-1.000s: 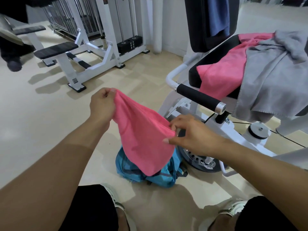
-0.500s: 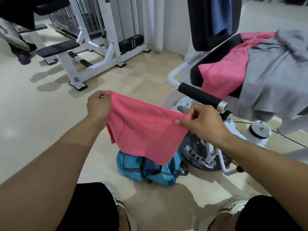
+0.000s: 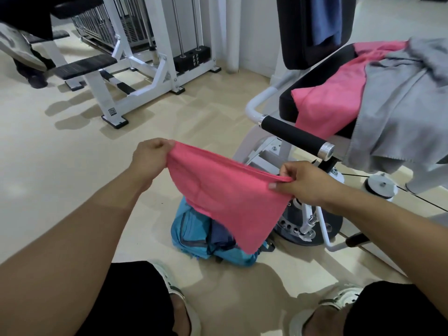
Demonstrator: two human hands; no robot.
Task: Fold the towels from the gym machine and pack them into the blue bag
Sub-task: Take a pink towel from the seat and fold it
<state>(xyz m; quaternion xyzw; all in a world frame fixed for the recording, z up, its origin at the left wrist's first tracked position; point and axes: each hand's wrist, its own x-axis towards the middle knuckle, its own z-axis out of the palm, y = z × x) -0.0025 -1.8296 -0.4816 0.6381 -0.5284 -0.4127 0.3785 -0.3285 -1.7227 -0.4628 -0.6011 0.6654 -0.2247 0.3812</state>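
Observation:
A folded pink towel [image 3: 225, 197] hangs stretched between my hands. My left hand [image 3: 150, 157] pinches its left top corner and my right hand [image 3: 300, 183] pinches the right top corner. Below the towel, on the floor between my feet, lies the open blue bag [image 3: 194, 231], partly hidden by the cloth, with something dark inside. On the black seat of the gym machine [image 3: 286, 105] to the right lie another pink towel [image 3: 329, 100] and a grey towel [image 3: 397, 112] draped over it. A blue towel [image 3: 326, 19] hangs on the backrest.
The machine's padded black handle [image 3: 293, 135] juts out just behind my right hand, with a weight disc [image 3: 312, 226] beneath it. A white weight bench machine [image 3: 135, 71] stands at the back left. A person's foot [image 3: 34, 73] shows at the far left.
My hands have moved apart and pulled the towel's top edge taut. My right hand rose from the towel's lower edge to level with my left. The towel now hangs wider and shorter over the bag.

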